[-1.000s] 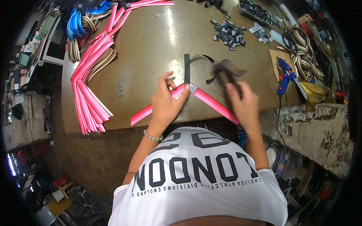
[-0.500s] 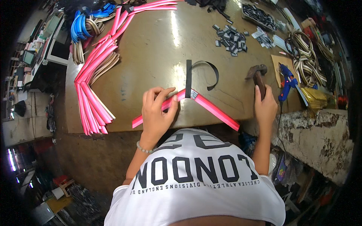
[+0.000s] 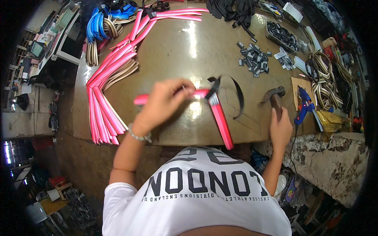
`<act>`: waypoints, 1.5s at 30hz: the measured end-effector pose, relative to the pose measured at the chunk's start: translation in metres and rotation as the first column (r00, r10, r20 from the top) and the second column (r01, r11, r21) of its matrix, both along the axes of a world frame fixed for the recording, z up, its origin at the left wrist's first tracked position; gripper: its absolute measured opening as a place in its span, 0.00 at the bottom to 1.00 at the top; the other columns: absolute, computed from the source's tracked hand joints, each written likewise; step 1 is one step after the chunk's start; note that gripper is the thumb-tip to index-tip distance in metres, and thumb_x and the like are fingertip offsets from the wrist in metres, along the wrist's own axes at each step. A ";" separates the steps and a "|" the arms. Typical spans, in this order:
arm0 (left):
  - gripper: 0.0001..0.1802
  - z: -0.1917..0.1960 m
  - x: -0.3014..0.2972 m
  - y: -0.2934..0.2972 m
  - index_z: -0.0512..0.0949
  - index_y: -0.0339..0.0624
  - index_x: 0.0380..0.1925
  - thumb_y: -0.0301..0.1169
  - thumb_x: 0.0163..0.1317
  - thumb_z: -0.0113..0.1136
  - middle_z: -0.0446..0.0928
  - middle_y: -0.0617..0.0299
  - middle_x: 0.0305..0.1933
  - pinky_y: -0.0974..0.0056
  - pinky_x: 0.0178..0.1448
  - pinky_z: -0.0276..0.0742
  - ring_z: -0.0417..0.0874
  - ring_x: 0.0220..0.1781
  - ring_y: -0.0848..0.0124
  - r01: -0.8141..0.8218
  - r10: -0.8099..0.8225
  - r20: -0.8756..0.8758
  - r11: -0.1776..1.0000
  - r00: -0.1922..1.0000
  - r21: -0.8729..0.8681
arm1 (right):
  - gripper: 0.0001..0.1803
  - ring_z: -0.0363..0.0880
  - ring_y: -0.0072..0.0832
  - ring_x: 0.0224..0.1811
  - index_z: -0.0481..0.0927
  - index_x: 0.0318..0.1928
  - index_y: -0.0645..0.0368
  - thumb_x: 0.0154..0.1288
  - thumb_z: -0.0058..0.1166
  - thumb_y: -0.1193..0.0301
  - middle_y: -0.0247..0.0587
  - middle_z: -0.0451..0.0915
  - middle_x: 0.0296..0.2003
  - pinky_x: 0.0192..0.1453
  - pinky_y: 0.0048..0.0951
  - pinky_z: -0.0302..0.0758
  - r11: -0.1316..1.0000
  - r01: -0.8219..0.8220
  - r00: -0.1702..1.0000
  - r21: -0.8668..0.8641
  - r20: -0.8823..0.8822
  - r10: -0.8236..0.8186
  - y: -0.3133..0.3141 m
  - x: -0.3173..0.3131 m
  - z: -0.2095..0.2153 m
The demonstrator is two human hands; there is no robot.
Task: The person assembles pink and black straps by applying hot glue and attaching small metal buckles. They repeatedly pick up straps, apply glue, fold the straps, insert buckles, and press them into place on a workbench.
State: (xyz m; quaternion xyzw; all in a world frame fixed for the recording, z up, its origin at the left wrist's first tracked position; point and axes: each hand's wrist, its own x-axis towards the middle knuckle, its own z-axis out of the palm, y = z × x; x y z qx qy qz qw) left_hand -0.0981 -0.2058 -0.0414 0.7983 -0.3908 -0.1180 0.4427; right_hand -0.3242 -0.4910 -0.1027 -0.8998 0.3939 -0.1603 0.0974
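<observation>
The left hand (image 3: 167, 100) is hovering over the middle of the worktop (image 3: 177, 51), its fingers curled together and pinching a pink webbing strap (image 3: 220, 120) at the bend. The strap is folding under those fingertips: one short leg is running left beneath the palm and poking out past the wrist side, while the longer leg is slanting down to the near edge of the worktop and hanging just over it. A black strap (image 3: 236, 92) is looping beside the bend, touching the pink one right where the fingers end.

The right hand (image 3: 280, 129) is resting at the near edge toward the right corner, fingers wrapped tight around the handle of a hammer (image 3: 274, 96) whose head is lying on the worktop, well apart from the pink strap.

A stack of pink straps (image 3: 103, 114) is fanning along the left edge, with blue straps (image 3: 98, 23) at the far left corner. Small dark metal clips (image 3: 254, 61) are lying scattered toward the far right, and a blue glue gun (image 3: 304, 104) is sitting near the right edge beside coiled striped webbing (image 3: 325, 82).
</observation>
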 end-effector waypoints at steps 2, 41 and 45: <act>0.08 0.015 0.039 -0.004 0.84 0.36 0.40 0.28 0.64 0.64 0.85 0.57 0.34 0.64 0.42 0.79 0.85 0.35 0.71 -0.081 0.086 0.032 0.988 0.996 -0.134 | 0.21 0.82 0.55 0.43 0.77 0.53 0.58 0.73 0.50 0.54 0.56 0.83 0.43 0.46 0.48 0.76 1.000 0.014 1.000 0.021 0.006 -0.015 0.000 0.001 0.002; 0.08 -0.046 0.071 -0.049 0.76 0.42 0.40 0.33 0.67 0.63 0.75 0.68 0.31 0.80 0.21 0.60 0.73 0.26 0.83 -0.398 -0.059 -0.853 0.866 0.519 -0.302 | 0.26 0.60 0.47 0.67 0.74 0.60 0.56 0.66 0.59 0.59 0.50 0.68 0.60 0.70 0.51 0.56 0.953 -0.011 0.998 -0.302 0.059 0.030 0.027 0.025 0.001; 0.07 -0.048 -0.018 -0.015 0.76 0.42 0.39 0.32 0.68 0.63 0.75 0.68 0.27 0.78 0.21 0.60 0.70 0.22 0.83 -0.351 -0.061 -0.868 0.899 0.493 -0.263 | 0.22 0.73 0.30 0.51 0.75 0.56 0.60 0.70 0.58 0.58 0.39 0.73 0.52 0.51 0.33 0.74 0.195 -0.591 0.807 0.783 0.579 0.117 0.089 0.067 0.003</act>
